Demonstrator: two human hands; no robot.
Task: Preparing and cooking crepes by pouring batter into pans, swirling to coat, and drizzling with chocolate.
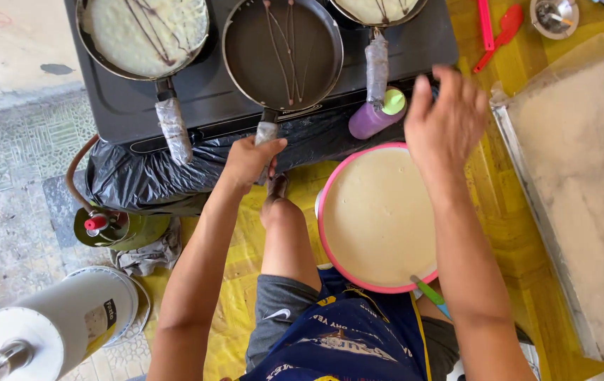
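Note:
My left hand (pixel 249 159) grips the wrapped handle of the middle frying pan (pixel 252 53), which is dark with thin chocolate lines across it. My right hand (pixel 447 120) hovers with fingers spread just right of a purple squeeze bottle with a green cap (pixel 376 113) lying at the stove's front edge; it holds nothing. Below it stands a pink-rimmed bowl (pixel 323 212) full of pale batter, with a green-handled utensil (pixel 429 291) resting on its rim. The left pan (pixel 143 32) holds a pale crepe with chocolate lines. A third pan (pixel 376 10) shows at the top.
The pans sit on a black stove (pixel 203 92) over a black plastic sheet (pixel 140 180). A large tray covered with plastic film (pixel 584 162) lies right. A gas cylinder valve (pixel 97 224) and a white container (pixel 55 324) stand lower left. Red utensils (pixel 496 28) lie top right.

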